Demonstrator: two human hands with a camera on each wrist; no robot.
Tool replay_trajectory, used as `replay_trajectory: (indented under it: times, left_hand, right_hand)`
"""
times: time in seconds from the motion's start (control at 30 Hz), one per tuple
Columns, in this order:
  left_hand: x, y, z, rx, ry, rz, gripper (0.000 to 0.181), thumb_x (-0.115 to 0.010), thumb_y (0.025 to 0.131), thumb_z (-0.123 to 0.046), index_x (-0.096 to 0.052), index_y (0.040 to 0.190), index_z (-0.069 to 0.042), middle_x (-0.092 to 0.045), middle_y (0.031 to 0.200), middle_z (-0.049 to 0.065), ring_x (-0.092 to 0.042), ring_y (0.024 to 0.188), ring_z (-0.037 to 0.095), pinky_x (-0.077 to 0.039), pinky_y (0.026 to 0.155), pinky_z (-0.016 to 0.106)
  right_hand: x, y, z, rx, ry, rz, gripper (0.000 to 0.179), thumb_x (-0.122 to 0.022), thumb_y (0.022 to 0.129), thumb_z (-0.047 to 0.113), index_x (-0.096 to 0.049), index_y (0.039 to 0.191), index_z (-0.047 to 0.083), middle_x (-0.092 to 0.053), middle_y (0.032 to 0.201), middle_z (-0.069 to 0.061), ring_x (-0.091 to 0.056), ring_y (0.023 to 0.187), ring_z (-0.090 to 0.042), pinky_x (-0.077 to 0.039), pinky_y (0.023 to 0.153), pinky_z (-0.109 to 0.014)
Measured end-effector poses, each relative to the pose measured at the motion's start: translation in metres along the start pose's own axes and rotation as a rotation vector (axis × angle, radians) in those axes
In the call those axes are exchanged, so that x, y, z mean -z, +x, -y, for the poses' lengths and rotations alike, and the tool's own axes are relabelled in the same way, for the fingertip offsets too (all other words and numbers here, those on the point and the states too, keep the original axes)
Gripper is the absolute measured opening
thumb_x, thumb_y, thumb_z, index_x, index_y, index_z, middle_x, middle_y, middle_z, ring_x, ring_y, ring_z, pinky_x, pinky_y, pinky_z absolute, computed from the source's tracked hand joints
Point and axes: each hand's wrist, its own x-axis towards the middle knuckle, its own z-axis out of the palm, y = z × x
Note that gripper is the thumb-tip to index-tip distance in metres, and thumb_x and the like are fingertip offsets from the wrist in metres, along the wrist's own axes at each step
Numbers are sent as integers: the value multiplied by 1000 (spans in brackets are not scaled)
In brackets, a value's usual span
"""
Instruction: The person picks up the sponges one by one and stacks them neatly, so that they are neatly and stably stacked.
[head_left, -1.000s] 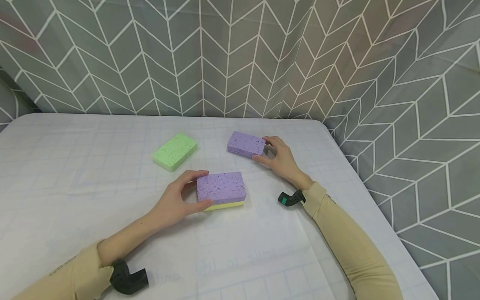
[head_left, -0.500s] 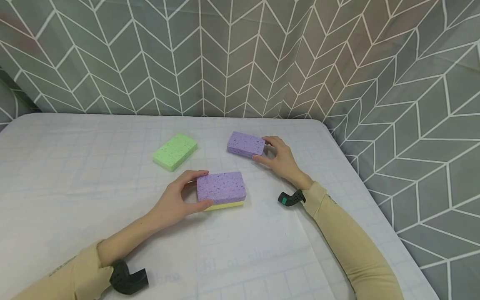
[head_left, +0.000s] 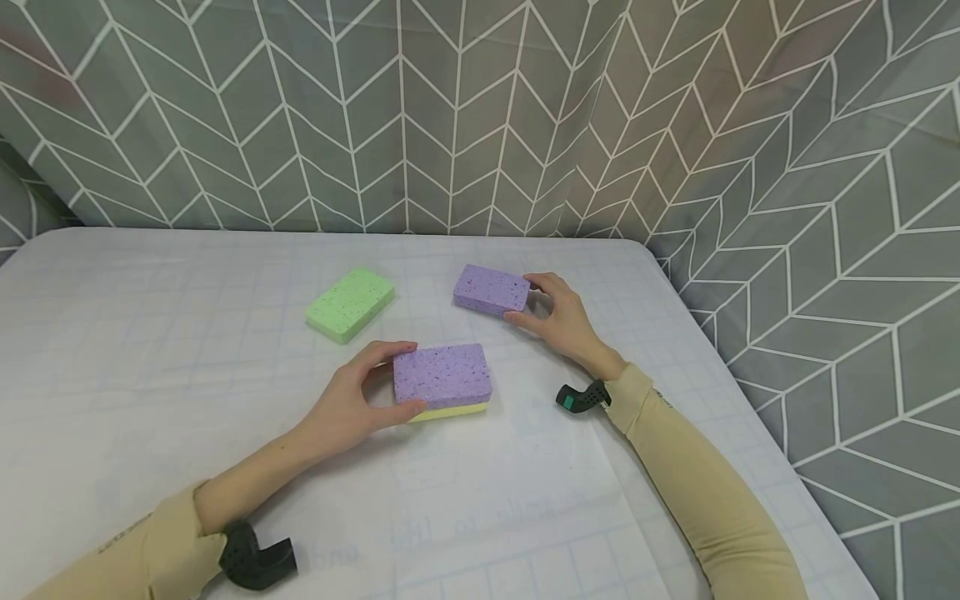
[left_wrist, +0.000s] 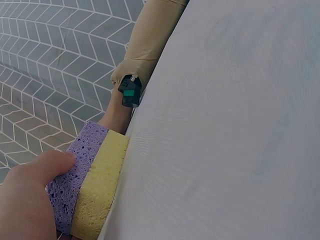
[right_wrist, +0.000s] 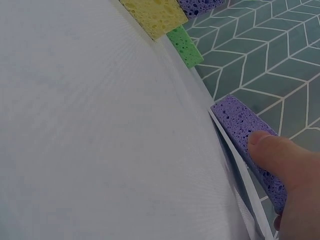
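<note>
My left hand (head_left: 341, 406) grips the left end of a speckled purple sponge (head_left: 444, 372), thumb on the near side and a finger on the far side. That sponge lies flat on a yellow sponge (left_wrist: 100, 185), which shows along the near edge. Farther back, my right hand (head_left: 561, 317) pinches the right end of a second purple sponge (head_left: 491, 288); its thumb (right_wrist: 265, 147) presses on the near face in the right wrist view. A green sponge (head_left: 349, 304) lies at an angle behind my left hand, touched by neither hand.
All the sponges are on a table with a white cloth (head_left: 187, 333). A grey curtain with white chevron lines (head_left: 427, 117) hangs behind the table and along its right side. Each wrist wears a black camera mount (head_left: 258, 557).
The far purple sponge sits very slightly nearer and lower. Otherwise both hands and the other sponges keep their places.
</note>
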Motion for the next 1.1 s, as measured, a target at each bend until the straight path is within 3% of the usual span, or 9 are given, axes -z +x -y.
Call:
replay_trajectory:
  times: [0.67, 0.93, 1.1]
  left_hand:
    - [4, 2, 1, -11, 2, 8, 73, -86, 78, -14, -51, 142, -8, -55, 137, 2, -52, 128, 19, -41, 110, 14]
    - [7, 4, 5, -7, 8, 16, 72, -86, 79, -16, -51, 142, -9, -55, 137, 2, -52, 128, 19, -43, 113, 26]
    - [9, 5, 3, -2, -5, 17, 73, -86, 78, -15, -51, 142, -8, -55, 137, 2, -52, 128, 19, -43, 113, 27]
  right_hand:
    - [-2, 1, 2, 11, 13, -27, 63, -87, 78, 21, -58, 132, 3, -61, 126, -12, -55, 120, -29, -45, 108, -47]
    - [-3, 1, 4, 18, 34, -46, 62, -88, 77, 20, -60, 130, 4, -62, 124, -11, -55, 117, -28, -46, 106, -45]
    - [-3, 2, 7, 23, 36, -58, 62, -88, 76, 17, -60, 130, 3, -62, 123, -12, -56, 117, -29, -45, 105, -45]
